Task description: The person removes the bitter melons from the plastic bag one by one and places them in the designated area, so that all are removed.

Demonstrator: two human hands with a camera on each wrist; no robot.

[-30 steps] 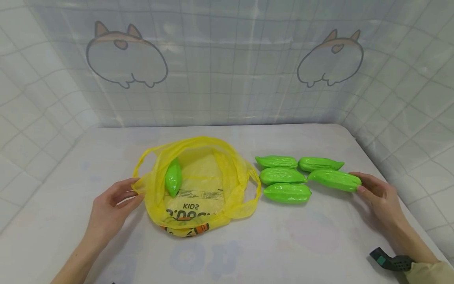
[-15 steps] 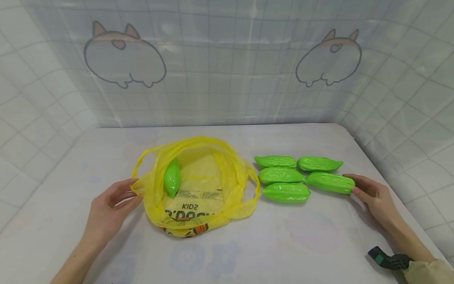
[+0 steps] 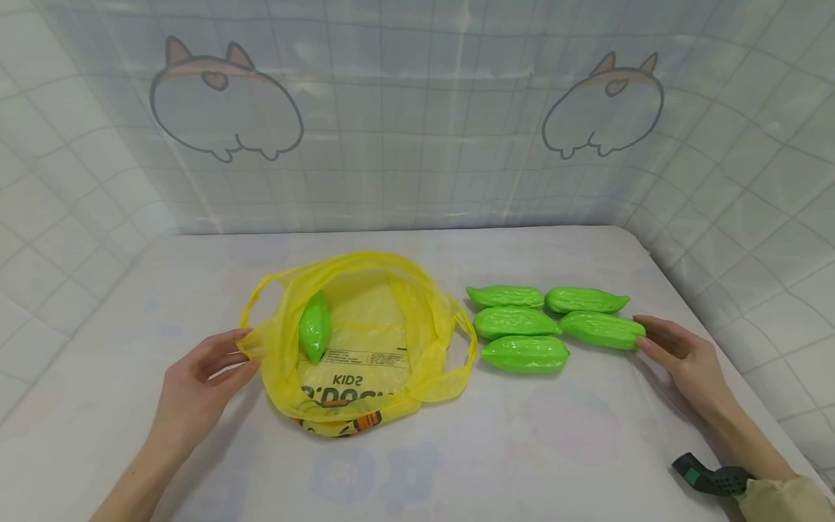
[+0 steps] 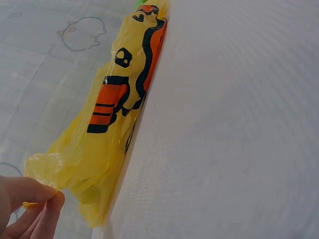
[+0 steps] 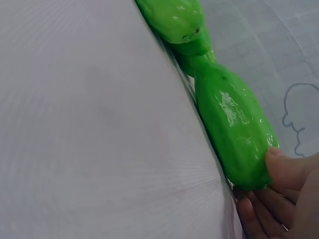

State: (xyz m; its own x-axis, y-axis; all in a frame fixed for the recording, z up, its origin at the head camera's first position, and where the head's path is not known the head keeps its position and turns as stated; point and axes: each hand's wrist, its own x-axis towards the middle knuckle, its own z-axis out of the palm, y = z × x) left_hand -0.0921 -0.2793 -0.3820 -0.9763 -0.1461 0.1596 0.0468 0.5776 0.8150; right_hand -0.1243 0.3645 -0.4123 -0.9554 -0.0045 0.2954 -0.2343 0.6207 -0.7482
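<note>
A yellow plastic bag [image 3: 427,341] with loop handles stands on the table, its mouth spread wide. My left hand [image 3: 198,380] pinches the bag's left side between thumb and fingers, also visible in the left wrist view. Inside the bag lies one glossy green bitter melon [image 3: 316,328]. On the right, my right hand [image 3: 688,366] grips the blunt end of another bitter melon [image 3: 601,330], thumb on its upper side and fingers at its end. In the right wrist view this melon [image 5: 234,124] lies along the white surface, its narrow tip by its neighbours.
Beside the bag several more bitter melons lie close together, with a front one [image 3: 525,354], a middle one [image 3: 515,322] and two at the back. A white table [image 3: 509,449] bears everything. Curtains with a tile pattern [image 3: 417,145] border its back and sides.
My right hand has moved left with the bitter melon, which now lies close against the others in the group. The left hand and the bag have barely moved.
</note>
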